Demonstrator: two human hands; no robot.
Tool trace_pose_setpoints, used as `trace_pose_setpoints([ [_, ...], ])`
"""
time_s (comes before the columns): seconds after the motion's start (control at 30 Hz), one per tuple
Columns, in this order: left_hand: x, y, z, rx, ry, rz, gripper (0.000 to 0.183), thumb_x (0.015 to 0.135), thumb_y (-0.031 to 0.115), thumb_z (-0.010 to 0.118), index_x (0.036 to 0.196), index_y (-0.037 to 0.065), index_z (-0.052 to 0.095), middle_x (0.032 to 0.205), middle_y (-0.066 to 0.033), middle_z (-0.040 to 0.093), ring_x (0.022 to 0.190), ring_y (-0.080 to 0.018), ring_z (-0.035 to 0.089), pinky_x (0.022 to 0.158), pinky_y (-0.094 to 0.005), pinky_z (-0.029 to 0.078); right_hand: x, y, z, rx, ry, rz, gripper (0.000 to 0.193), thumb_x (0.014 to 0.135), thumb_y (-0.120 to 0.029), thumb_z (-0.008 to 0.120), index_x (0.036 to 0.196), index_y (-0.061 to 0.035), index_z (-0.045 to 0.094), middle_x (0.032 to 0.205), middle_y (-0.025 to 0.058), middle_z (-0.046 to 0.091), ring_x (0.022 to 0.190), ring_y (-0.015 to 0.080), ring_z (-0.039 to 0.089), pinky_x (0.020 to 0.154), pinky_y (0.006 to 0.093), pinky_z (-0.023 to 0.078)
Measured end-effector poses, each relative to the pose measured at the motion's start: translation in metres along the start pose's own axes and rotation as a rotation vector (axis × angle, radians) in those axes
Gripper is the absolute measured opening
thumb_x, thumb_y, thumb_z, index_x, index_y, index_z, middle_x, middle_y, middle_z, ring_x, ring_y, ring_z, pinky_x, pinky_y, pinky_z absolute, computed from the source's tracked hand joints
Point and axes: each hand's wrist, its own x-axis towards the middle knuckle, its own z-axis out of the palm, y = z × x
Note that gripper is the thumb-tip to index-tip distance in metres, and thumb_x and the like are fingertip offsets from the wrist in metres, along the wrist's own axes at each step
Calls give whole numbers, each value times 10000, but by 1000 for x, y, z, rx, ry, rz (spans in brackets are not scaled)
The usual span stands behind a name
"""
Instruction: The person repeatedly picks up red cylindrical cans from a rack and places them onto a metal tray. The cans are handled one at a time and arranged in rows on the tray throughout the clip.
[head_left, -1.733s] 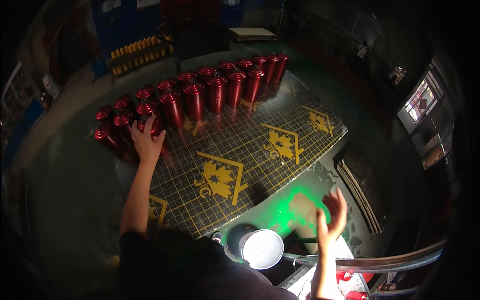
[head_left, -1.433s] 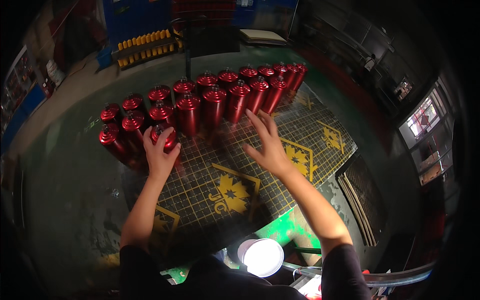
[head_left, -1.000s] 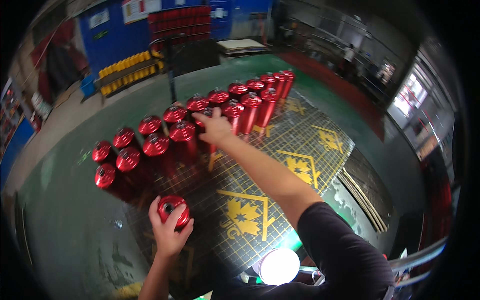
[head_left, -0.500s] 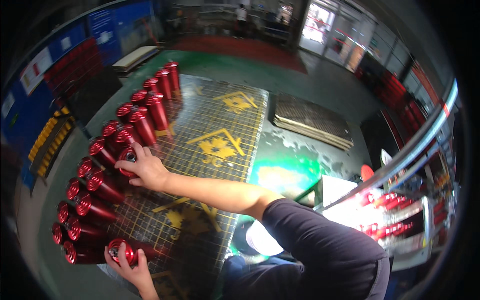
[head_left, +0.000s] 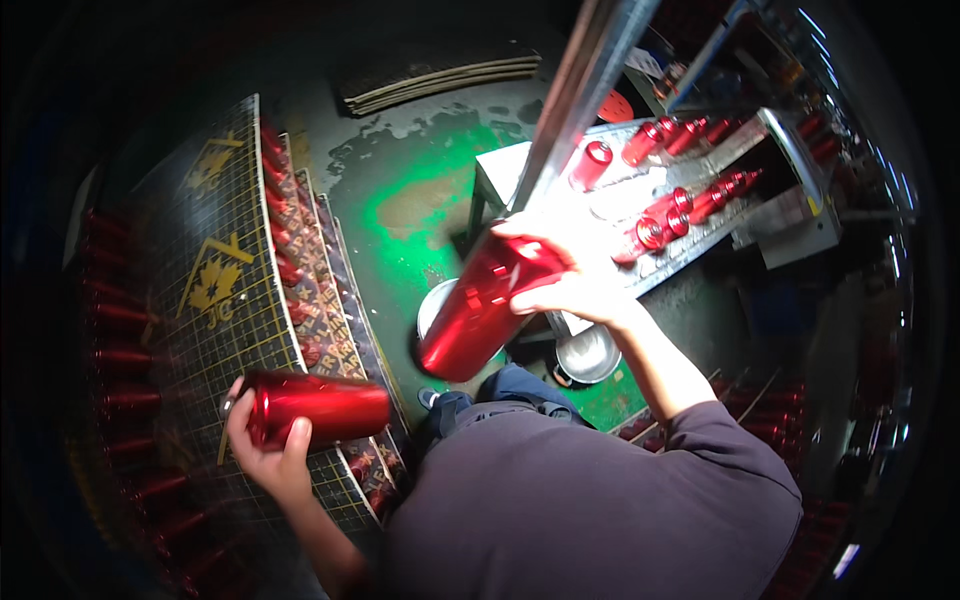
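Observation:
Tilted in the air in front of me is a glossy red metal cylinder (head_left: 470,315). My right hand (head_left: 575,275) is closed around its upper end, which partly washes out in the bright light. A second red metal cylinder (head_left: 330,408) lies sideways in the grip of my left hand (head_left: 268,455), fingers wrapped over its left end. This one is above the near edge of the grid-patterned table mat (head_left: 260,310). Further left, more red cylinders (head_left: 128,400) stand in a dim, blurred row along the table.
On the right, a brightly lit metal trough (head_left: 690,235) carries several red cylinders. A metal bar (head_left: 575,110) slants down towards my right hand. Pale buckets (head_left: 588,352) are on the green floor below, and stacked boards (head_left: 445,82) lie beyond. Under the tabletop, a patterned shelf (head_left: 325,285) holds more cylinders.
Both hands have lifted cylinders off the table. My right hand has swung far right towards the trough, and my left has moved slightly right and up. The view has turned right.

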Motion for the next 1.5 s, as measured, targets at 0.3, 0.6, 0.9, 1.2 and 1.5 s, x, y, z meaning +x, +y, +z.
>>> trace_pose_setpoints([
  [0.3, -7, -155, 205, -1076, -521, -1314, 566, 939, 382, 595, 1325, -31, 556, 1221, -253, 651, 1097, -384, 654, 927, -501, 565, -273, 240, -42, 1617, 848, 388, 587, 959, -366, 620, 1483, -148, 471, 1377, 226, 588, 1140, 364, 658, 971, 509, 561],
  [0.6, -27, -150, 273, -1836, -438, -2056, 592, 938, 362, 645, 1400, 6, 538, 1495, -338, 396, 1307, -446, 478, 1085, -525, 478, -337, 308, -15, 2492, 620, 73, 787, 892, -418, 717, 1476, -34, 355, 1357, 304, 380, 1055, 386, 520, 822, 447, 601],
  [0.9, -52, -136, 288, -1734, -356, -1995, 698, 915, 405, 673, 1437, -15, 481, 1491, -330, 401, 1317, -453, 476, 1098, -550, 466, -323, 360, -38, 2561, 507, 131, 709, 953, -498, 598, 1455, -29, 427, 1356, 390, 396, 1051, 496, 557, 823, 467, 592],
  [1.2, -74, -121, 316, -1238, -247, -1716, 662, 891, 400, 680, 1345, -38, 479, 1291, -256, 565, 1184, -401, 580, 975, -509, 555, -277, 397, -131, 1169, 1108, 699, 583, 933, -391, 680, 1424, -137, 496, 1378, 113, 578, 1243, 315, 581, 1027, 533, 509],
  [1.5, -29, -10, 431, -308, -503, -631, 473, 835, 171, 794, 1263, 51, 631, 1217, -94, 656, 1103, -237, 647, 989, -390, 527, -156, 480, -138, -328, 823, 604, 784, 693, -248, 901, 1406, -298, 578, 1421, 288, 381, 1279, 473, 483, 1097, 501, 430],
])
